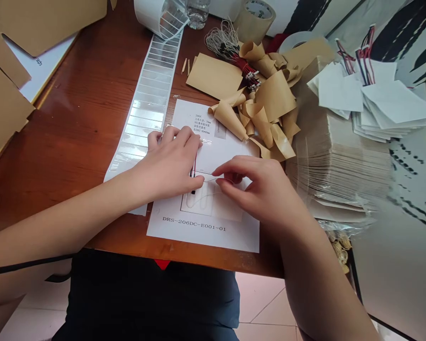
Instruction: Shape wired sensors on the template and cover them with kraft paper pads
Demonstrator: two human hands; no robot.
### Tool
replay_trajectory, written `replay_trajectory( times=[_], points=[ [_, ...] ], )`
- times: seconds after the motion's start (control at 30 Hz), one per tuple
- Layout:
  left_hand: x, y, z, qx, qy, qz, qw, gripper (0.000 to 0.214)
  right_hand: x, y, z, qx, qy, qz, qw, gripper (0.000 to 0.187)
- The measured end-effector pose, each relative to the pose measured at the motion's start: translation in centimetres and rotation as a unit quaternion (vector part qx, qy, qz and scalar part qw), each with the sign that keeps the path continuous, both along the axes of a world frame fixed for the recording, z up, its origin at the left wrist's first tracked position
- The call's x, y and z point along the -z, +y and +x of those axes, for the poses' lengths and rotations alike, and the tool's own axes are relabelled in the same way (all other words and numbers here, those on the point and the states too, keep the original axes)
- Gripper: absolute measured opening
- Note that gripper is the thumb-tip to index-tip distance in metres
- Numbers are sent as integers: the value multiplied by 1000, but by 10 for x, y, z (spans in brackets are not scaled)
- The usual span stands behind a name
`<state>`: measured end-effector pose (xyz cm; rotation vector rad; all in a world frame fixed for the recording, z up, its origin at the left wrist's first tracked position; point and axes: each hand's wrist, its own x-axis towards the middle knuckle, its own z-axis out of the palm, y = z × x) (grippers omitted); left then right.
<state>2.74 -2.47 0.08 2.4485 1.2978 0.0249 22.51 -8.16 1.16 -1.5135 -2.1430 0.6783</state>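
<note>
A printed paper sheet with a line drawing lies on the table before me. My left hand rests palm down on it, fingers spread, over a short red and black wire lead with a small black end. Its thumb lies beside that lead. From there a thin pale wire runs to my right hand, whose thumb and index finger pinch it just above the drawing. Some of the wire loops across a pale square on the sheet. The left fingertips partly hide the lead's upper part.
A strip of clear labels runs left of the sheet to its roll. Curled brown paper pieces, bundled wires and a tape roll lie behind. At right, white squares with leads top a wrapped stack.
</note>
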Motion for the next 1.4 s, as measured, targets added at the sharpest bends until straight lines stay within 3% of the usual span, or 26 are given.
replay_trajectory(
  times=[0.23,0.63,1.03,1.4],
  points=[
    [0,1,0,1,-2,-2,1000,57,5,2,5,-68,-23,10,997,25],
    [1,1,0,1,5,-2,1000,57,7,3,9,-102,-43,24,994,36],
    [0,0,-1,19,12,5,1000,53,6,-5,1,-88,-122,8,989,33],
    [1,-5,2,9,6,25,1000,51,6,-1,3,-81,-55,3,995,34]
  ],
)
